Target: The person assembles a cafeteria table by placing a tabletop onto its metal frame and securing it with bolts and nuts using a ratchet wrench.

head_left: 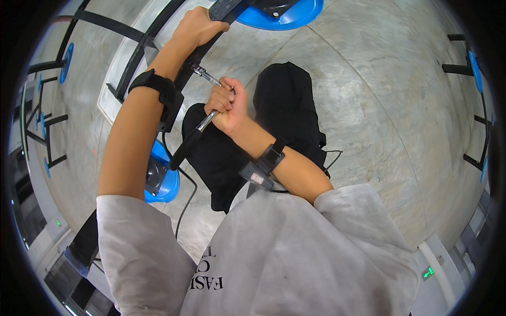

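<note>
My left hand [196, 27] is wrapped over a black metal bar [188, 71] of a frame near the top of the view. Below it, my right hand [230, 105] is closed around a chrome socket wrench [203, 124] with a black handle. The wrench's socket end points up and left and meets the side of the bar; whether it sits on a bolt is too small to tell. The handle slants down and left over my dark-trousered knees. Just right of my left hand is a blue round seat [284, 21] with a black mount.
Another blue seat [167, 184] lies by my left leg, with a thin black cable [192, 197] beside it. More black frames with blue seats stand along the left side [47, 121] and right side [477, 73]. The floor [369, 105] is grey and smooth.
</note>
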`<act>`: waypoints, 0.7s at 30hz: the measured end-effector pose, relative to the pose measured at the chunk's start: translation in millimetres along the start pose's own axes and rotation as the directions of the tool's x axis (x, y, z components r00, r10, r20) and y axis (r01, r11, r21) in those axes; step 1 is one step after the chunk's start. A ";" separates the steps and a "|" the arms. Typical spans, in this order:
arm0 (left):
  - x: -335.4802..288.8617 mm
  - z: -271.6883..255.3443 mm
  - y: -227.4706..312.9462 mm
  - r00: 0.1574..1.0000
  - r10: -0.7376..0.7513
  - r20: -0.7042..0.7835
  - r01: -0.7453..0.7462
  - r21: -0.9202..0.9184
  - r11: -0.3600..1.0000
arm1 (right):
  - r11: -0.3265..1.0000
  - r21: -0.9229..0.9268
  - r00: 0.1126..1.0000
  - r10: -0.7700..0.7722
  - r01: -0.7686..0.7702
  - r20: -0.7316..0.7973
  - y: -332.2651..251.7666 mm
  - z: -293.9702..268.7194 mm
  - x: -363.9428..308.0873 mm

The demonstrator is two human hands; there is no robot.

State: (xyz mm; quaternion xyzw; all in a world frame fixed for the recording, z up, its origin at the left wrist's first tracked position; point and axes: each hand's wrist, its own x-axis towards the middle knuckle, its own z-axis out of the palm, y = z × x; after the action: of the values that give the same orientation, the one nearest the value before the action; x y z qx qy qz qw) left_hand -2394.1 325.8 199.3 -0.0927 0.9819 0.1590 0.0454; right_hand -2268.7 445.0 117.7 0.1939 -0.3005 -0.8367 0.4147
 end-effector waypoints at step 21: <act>2.2 0.8 -2.7 0.999 -0.007 0.033 0.006 0.031 0.999 | -0.883 0.070 0.835 0.463 0.465 0.298 -54.4 38.0 4.0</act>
State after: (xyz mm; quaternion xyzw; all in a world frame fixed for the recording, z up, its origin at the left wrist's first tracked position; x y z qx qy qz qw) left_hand -2395.7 323.1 197.4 -0.0927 0.9830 0.1451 0.0636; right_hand -2324.2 480.6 109.5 -0.5529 0.7301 -0.4013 -0.0154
